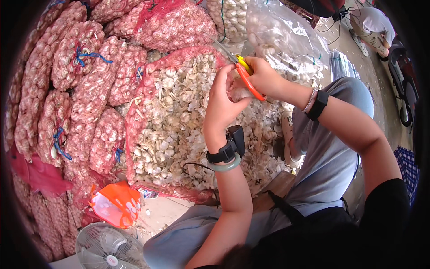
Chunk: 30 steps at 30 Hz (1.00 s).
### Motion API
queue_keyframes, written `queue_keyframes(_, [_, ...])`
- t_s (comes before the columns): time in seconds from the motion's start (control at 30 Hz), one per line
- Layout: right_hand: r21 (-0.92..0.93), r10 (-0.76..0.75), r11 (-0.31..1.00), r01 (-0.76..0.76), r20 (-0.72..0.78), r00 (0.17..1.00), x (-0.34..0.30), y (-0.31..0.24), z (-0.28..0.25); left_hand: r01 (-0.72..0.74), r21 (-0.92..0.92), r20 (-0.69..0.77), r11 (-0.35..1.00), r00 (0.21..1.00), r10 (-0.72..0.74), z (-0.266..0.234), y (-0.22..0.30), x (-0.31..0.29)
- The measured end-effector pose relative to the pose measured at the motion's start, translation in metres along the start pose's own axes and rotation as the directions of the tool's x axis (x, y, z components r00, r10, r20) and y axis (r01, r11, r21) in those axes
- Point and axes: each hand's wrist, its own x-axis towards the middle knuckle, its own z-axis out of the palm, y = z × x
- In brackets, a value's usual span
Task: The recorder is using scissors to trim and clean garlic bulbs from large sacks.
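My right hand (268, 80) grips a pair of scissors (249, 83) with orange and yellow handles, the blades pointing up and to the left. Just left of it, my left hand (221, 102) curls around a pale, pinkish garlic bulb (240, 93), mostly hidden by the fingers and the scissors. Both hands are held above a wide heap of loose garlic and papery skins (179, 116), spread on an opened red mesh sack (134, 127). Whether the blades touch the bulb is hidden.
Full red mesh sacks of garlic (96, 85) are stacked along the left, several tied with blue string. A clear plastic bag of white bulbs (286, 38) stands beyond my right hand. At lower left are an orange bag (117, 204) and a fan (107, 249). Another person (374, 29) is at upper right.
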Motion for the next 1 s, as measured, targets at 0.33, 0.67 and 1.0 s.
queue_keyframes(0.33, [-0.062, 0.045, 0.997, -0.039, 0.083, 0.996, -0.012, -0.009, -0.012, 0.115, -0.399, -0.142, 0.91, 0.972, -0.185, 0.014, 0.001, -0.019])
queue_keyframes(0.67, [-0.029, -0.11, 0.993, 0.113, 0.107, 0.988, -0.013, -0.02, -0.019, 0.27, -0.449, -0.102, 0.852, 0.932, -0.349, 0.024, 0.0, -0.023])
queue_keyframes(1.0, [0.112, -0.123, 0.985, 0.128, -0.049, 0.991, 0.027, -0.014, -0.059, 0.296, -0.457, -0.26, 0.839, 0.857, -0.444, -0.001, 0.01, -0.056])
